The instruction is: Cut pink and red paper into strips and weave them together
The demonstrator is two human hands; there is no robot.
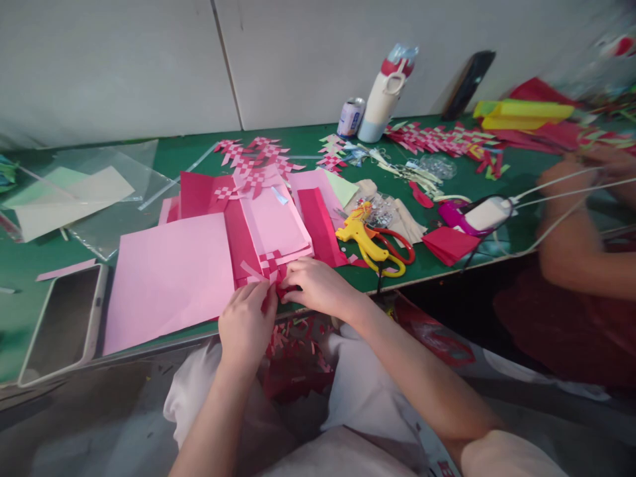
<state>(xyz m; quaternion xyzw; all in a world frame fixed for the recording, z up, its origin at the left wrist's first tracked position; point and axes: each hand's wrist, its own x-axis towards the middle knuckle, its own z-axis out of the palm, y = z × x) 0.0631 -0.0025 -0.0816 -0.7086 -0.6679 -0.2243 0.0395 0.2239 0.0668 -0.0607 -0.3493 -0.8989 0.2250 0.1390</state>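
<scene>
Near the table's front edge, a small woven piece of red and pink paper strips point(271, 264) is pinched between my two hands. My left hand point(247, 315) closes on its left side, thumb and fingers together. From the right, my right hand point(311, 281) grips the strips with bent fingers. Loose strip ends stick out to the left. Just behind lie stacked pink paper sheets point(275, 225) and dark red paper point(318, 222). A large pink sheet point(171, 278) lies left of my hands. Finished-looking woven paper pieces point(258, 159) rest further back.
A phone point(64, 324) lies at the left. To the right are a yellow glue gun point(360, 235), scissors point(400, 245) and a white power bank point(489, 213). A can point(350, 118) and bottle point(382, 99) stand behind. A co-worker's arm point(571, 238) is at far right.
</scene>
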